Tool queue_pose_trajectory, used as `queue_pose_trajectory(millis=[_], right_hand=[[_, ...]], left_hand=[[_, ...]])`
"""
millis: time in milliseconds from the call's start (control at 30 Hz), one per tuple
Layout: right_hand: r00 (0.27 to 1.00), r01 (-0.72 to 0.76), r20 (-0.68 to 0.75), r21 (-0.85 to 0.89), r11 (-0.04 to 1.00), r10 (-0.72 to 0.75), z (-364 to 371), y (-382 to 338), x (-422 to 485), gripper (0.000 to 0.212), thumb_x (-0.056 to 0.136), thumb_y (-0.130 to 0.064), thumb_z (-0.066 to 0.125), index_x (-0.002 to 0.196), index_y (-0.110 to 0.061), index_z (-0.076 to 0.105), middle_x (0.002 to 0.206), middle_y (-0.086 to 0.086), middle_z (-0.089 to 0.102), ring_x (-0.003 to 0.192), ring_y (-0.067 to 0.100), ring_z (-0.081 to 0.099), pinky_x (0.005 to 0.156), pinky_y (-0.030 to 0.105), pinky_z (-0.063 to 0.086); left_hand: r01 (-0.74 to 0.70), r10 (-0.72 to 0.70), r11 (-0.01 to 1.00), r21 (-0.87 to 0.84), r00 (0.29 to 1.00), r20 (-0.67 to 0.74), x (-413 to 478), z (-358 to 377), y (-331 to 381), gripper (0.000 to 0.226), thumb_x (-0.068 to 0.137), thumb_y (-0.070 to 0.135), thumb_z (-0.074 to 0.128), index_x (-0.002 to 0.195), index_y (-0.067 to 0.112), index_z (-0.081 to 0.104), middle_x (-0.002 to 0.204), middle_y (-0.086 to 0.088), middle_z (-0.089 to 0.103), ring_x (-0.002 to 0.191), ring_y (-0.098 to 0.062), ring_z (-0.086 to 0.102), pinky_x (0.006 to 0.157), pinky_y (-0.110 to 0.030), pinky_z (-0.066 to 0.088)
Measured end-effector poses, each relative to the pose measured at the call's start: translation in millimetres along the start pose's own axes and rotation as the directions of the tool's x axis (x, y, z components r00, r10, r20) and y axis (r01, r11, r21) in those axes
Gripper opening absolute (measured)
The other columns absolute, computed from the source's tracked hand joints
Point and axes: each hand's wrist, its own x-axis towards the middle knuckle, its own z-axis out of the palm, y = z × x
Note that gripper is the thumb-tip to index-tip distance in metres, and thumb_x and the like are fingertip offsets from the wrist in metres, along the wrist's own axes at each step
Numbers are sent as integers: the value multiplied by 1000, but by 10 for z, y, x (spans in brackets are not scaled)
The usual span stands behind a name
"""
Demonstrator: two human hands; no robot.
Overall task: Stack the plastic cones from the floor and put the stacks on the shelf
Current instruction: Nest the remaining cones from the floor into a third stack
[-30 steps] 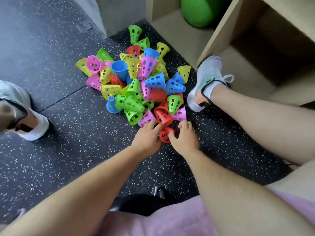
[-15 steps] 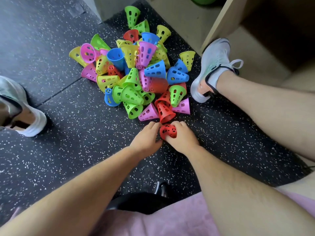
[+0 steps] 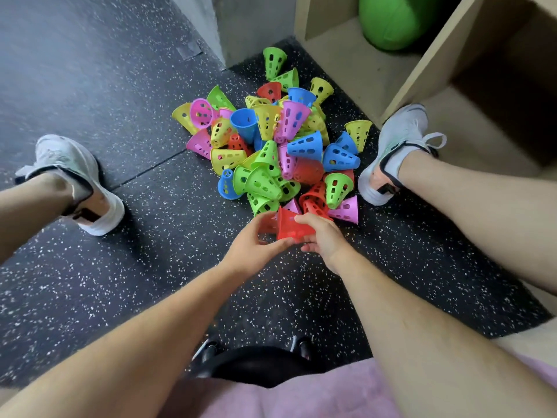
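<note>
A red cone (image 3: 289, 227) is held between both hands just at the near edge of the pile (image 3: 271, 140), lifted off the floor (image 3: 120, 282). Its narrow end points toward the pile and its wide rim faces back toward the person.

The left hand (image 3: 251, 251) grips it from the left. Its fingers (image 3: 262, 221) curl over the upper side and its thumb lies under the rim. The right hand (image 3: 327, 241) grips it from the right, with its fingers (image 3: 306, 219) bent across the top of the wall and the palm beside the rim. The cone sits in the gap between the two sets of fingers, touching both. A blurred red shape shows behind the left fingers; I cannot tell whether it is a second cone.

The pile is a loose heap of green, yellow, blue, pink and red cones, most lying on their sides. The left shoe (image 3: 75, 182) stands well left of the pile and the right shoe (image 3: 398, 146) just right of it. Beyond the pile on the right stands the shelf (image 3: 340, 61), with a green ball (image 3: 394, 22) in its far compartment.
</note>
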Motion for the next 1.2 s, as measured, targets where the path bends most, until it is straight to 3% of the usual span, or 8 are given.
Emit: queue_pose_trajectory(millis=[100,267,400,533,667,833,1000,1200], right_hand=[[1000,26,19,-36,999,-25,167,-45,18,33,78,-40,69,103,-20,75,110,7,72,90,20,67,69,33,49],[991,115,87,-224,968,-98,346,-119,-12,14,96,-25,58,96,-31,71,99,-5,72,94,16,63,75,28,43],[963,232,-35,-401,886,-267,486,-70,51,15,88,-25,61,94,-31,73,95,-13,70,92,9,63,80,28,50],[833,336,-20,-776,534,-554,593,-197,203,32,90,-25,56,121,-28,61,115,-10,55,107,13,54,90,32,50],[751,343,171,-926,156,-638,706,-416,453,45,94,-27,54,138,-27,49,131,2,47,124,21,40,104,40,42],[773,291,287,-953,-86,-566,874,-532,738,58,93,-41,57,147,-35,40,142,8,42,132,30,38,109,45,34],[838,217,209,-975,-43,-504,949,-562,832,59,92,-35,64,146,-32,41,145,9,39,133,31,41,113,45,32],[852,238,175,-969,68,-493,919,-497,806,52,89,-17,65,135,-23,42,145,16,34,129,36,47,113,50,32]], left_hand=[[51,-58,994,-95,996,-70,-11,-132,-17,72,75,44,92,136,21,62,117,9,73,108,-1,68,99,-28,52],[111,-151,950,-291,981,-119,-22,-337,33,68,63,40,93,121,20,64,110,6,75,96,-4,70,89,-24,53],[115,-188,936,-332,962,-199,0,-408,-36,61,75,11,92,120,19,51,113,-6,70,89,-11,68,71,-24,58],[88,-163,965,-246,938,-305,62,-437,-109,64,69,16,88,116,30,47,111,1,69,93,-15,69,89,-46,61],[82,-138,982,-170,928,-346,117,-486,-168,68,70,25,87,125,33,47,112,12,70,100,-9,70,90,-40,58],[106,-146,985,-133,928,-341,158,-553,-233,60,79,13,85,116,41,48,99,22,70,81,7,65,75,-21,52],[144,-170,984,-104,935,-311,153,-601,-267,58,84,5,78,103,47,44,89,45,63,72,14,60,64,-6,45],[138,-156,987,-80,941,-300,150,-598,-316,62,83,4,79,119,38,43,86,46,62,70,14,59,65,-7,46]])
